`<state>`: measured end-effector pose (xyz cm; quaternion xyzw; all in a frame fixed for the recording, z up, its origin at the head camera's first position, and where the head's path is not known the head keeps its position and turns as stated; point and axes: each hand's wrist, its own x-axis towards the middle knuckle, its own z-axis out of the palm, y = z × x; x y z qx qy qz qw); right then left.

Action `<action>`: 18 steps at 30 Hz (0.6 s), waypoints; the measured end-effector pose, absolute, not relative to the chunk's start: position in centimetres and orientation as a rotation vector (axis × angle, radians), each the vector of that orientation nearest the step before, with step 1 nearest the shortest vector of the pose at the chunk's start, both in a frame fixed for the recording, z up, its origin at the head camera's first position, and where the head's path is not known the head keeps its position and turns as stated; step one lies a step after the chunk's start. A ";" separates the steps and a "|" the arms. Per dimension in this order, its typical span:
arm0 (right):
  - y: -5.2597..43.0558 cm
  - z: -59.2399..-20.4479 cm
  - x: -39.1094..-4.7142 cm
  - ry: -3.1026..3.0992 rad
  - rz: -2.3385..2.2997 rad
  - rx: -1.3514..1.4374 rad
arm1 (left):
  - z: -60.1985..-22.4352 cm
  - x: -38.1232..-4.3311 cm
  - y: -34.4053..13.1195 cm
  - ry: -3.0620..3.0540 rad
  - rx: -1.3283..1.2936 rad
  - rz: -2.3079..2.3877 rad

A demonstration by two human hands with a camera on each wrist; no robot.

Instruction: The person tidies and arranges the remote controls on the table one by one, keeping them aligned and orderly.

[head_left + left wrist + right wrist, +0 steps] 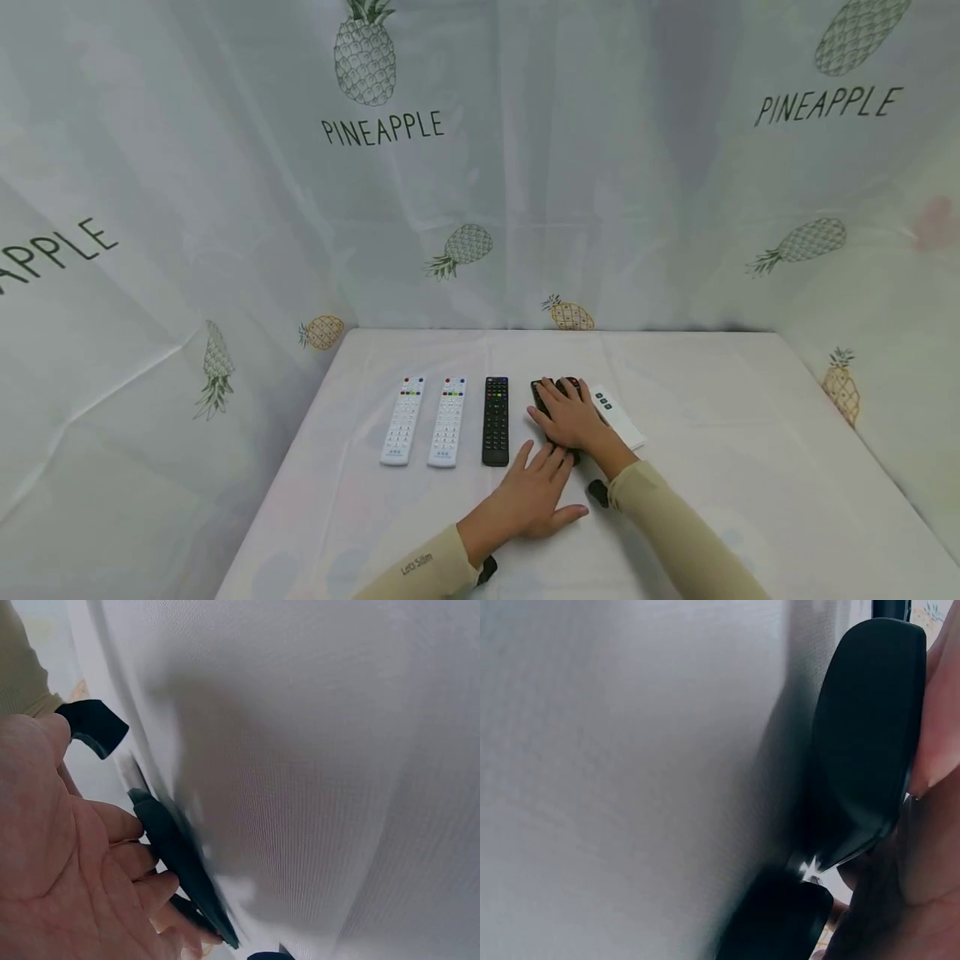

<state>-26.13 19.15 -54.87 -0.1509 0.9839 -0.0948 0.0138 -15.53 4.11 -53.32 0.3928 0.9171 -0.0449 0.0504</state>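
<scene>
My right hand (572, 418) lies palm down with spread fingers across two black remote controls, whose far ends show beside its fingertips. In the right wrist view, the near ends of one black remote (866, 720) and the other black remote (776, 919) stand close together next to the palm. The left hand (527, 498) reaches in from below, fingers extended and thumb out. Its fingertips touch a black remote (176, 855) in the left wrist view. A white remote (617, 418) lies slanted to the right, partly covered by my right hand and wrist.
Left of the hands, a black remote (496, 422) and two white remotes, the nearer white remote (447, 423) and the outer white remote (402, 422), lie in a row. They rest on a white-covered table (720, 408). A pineapple-print curtain (600, 167) hangs behind.
</scene>
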 end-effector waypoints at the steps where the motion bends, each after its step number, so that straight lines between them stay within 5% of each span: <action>1: 19.1 -54.8 -26.1 3.063 -0.298 -0.466 | -53.3 -15.5 4.1 2.797 1.198 -0.138; 18: 18.9 -54.4 -25.9 3.071 -0.295 -0.465 | -52.7 -14.9 4.0 2.787 1.102 -0.122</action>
